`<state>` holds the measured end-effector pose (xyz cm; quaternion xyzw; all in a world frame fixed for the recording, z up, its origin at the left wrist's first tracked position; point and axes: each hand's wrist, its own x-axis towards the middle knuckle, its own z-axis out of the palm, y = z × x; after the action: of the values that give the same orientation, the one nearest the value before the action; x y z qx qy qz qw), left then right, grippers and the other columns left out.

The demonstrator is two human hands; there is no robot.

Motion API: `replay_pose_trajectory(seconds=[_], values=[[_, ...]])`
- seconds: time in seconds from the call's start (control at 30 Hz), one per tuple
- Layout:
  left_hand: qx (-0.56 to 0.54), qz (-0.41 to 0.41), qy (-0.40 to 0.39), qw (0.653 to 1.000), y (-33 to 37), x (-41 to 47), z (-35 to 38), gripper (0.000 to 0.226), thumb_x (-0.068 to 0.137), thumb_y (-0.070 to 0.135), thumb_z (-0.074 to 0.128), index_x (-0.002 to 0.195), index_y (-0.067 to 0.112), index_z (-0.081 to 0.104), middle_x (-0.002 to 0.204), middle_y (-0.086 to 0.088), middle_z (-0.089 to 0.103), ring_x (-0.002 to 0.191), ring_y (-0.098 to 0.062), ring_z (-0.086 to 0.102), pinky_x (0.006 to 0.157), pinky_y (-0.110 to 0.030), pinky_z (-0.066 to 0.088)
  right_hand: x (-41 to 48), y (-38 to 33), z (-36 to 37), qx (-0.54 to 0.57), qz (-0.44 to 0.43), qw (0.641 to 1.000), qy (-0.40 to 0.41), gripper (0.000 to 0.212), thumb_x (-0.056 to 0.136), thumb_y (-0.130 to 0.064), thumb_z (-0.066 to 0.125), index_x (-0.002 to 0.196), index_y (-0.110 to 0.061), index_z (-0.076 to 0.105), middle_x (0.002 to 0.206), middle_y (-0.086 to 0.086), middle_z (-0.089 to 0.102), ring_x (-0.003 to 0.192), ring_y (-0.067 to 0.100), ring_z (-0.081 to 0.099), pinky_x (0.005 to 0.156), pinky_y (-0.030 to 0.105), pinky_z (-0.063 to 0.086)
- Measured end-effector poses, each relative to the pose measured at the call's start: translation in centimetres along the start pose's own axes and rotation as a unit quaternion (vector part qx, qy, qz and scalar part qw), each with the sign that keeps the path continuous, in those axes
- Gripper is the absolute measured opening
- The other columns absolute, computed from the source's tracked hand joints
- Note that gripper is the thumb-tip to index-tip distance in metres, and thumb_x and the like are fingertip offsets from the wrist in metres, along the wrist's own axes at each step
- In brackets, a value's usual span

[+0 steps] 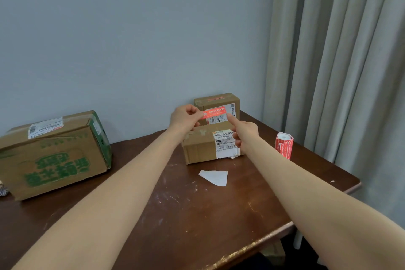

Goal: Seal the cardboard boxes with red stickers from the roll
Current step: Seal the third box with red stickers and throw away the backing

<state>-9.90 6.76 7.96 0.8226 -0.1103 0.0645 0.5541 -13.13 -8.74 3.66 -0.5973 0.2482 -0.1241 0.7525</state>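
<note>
Red sticker with white lettering. Roll of red stickers, white core. Near small box and far small box: brown cardboard, white labels, black barcodes. Large box: brown, green print. White paper scrap. Dark brown table, pale scratches. Blue-grey wall, beige-grey curtain.

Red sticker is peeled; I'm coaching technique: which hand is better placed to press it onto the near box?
Right, probably. The right hand touches one end of the red sticker with a straight index finger, by the near box; the left hand pinches the other end.
</note>
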Motion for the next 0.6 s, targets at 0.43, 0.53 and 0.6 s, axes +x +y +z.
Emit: replay_pose_trajectory(seconds=[0.43, 0.53, 0.6], values=[[0.077, -0.025, -0.069, 0.994, 0.1, 1.8, -2.2, 0.009, 0.09, 0.015, 0.06, 0.082, 0.014, 0.062, 0.083, 0.0, 0.063, 0.067, -0.009, 0.058, 0.056, -0.019, 0.045, 0.4, -2.2, -0.3, -0.029, -0.008, 0.997, -0.066, 0.031, 0.083, -0.045, 0.07, 0.097, -0.017, 0.072, 0.086, -0.005, 0.061, 0.069, 0.01, 0.042, 0.055, 0.023, 0.035], [0.078, -0.031, -0.07, 0.994, -0.2, 2.0, -2.2, 0.008, 0.091, 0.016, 0.06, 0.083, 0.014, 0.063, 0.084, 0.001, 0.062, 0.069, -0.009, 0.057, 0.053, -0.017, 0.045, 0.7, -2.5, 0.0, -0.063, -0.03, 0.995, -0.07, 0.034, 0.08, -0.037, 0.075, 0.101, -0.013, 0.066, 0.089, -0.003, 0.061, 0.065, 0.008, 0.041, 0.053, 0.022, 0.034], [0.08, -0.034, -0.073, 0.994, -0.2, 2.1, -2.1, 0.007, 0.091, 0.017, 0.06, 0.086, 0.013, 0.063, 0.084, 0.001, 0.062, 0.069, -0.009, 0.058, 0.051, -0.016, 0.043, 0.7, -2.5, 0.2, -0.087, -0.046, 0.992, -0.077, 0.03, 0.08, -0.033, 0.077, 0.099, -0.013, 0.064, 0.087, -0.002, 0.06, 0.061, 0.008, 0.037, 0.05, 0.02, 0.033]])
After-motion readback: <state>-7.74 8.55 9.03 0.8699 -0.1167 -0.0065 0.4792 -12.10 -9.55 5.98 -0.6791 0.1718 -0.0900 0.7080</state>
